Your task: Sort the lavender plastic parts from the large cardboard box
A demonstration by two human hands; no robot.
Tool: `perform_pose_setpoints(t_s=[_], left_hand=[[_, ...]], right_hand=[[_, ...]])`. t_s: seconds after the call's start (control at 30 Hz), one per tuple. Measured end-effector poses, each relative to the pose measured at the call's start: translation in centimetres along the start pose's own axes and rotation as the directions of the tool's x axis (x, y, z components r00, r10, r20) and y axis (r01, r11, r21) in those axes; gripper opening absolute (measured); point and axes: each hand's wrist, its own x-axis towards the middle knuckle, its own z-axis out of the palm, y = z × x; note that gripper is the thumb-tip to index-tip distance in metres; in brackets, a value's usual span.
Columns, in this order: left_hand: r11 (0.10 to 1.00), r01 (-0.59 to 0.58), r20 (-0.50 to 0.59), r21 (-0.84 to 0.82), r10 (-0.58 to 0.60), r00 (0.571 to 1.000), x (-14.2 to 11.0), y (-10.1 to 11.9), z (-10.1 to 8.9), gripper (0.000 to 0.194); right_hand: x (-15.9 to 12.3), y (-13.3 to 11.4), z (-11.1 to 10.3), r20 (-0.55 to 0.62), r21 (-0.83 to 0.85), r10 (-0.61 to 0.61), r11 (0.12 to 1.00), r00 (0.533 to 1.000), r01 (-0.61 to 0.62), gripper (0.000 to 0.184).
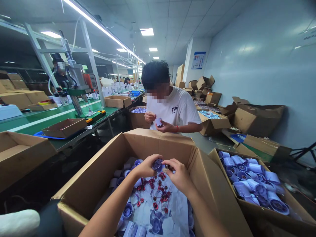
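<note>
Over a large open cardboard box (pixel 89 177), my left hand (pixel 147 166) grips a purple plastic cup-shaped housing (pixel 158 165), its round open end showing. Close beside it, my right hand (pixel 178 174) pinches a small dark part (pixel 169 167), its kind hard to make out. Below both hands, several small red and black round parts with thin wires (pixel 158 194) lie on a pale sheet (pixel 176 210). More purple housings (pixel 127 210) lie around the sheet inside the box.
Across the box a co-worker in a white shirt (pixel 184 105) holds a similar housing (pixel 158 122). Another box of purple housings (pixel 256 177) stands at the right. A green workbench (pixel 96 108) with a press machine (pixel 74 79) runs along the left.
</note>
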Motion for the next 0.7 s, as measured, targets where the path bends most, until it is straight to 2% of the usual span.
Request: perform_pose_setpoints(t_s=[0.17, 0.23, 0.43, 0.6, 0.7], left_hand=[[0.998, -0.056, 0.014, 0.002, 0.056, 0.998, 0.1, 0.4, 0.4, 0.062], [0.998, -0.067, 0.010, 0.016, 0.067, 0.998, 0.1, 0.6, 0.5, 0.061], [0.997, -0.077, -0.004, 0.013, 0.077, 0.997, 0.1, 1.4, 0.7, 0.058], [0.994, -0.098, -0.049, -0.044, 0.096, 0.994, 0.0, 2.2, 0.8, 0.057], [0.986, -0.135, -0.067, -0.094, 0.129, 0.989, -0.1, 2.6, 0.9, 0.058]], right_hand=[[-0.2, -0.3, 0.5, 0.074, 0.121, 0.071, 0.989, 0.995, -0.079, 0.027], [-0.1, -0.3, 0.4, 0.088, 0.119, 0.063, 0.990, 0.994, -0.073, 0.027], [0.0, 0.0, 0.3, -0.037, -0.059, 0.023, 0.998, 0.999, -0.026, 0.031], [-0.2, -0.1, 0.8, -0.083, -0.237, -0.118, 0.967, 0.990, 0.095, 0.025], [-0.3, -0.2, 1.1, -0.133, -0.301, -0.168, 0.946, 0.977, 0.122, 0.022]])
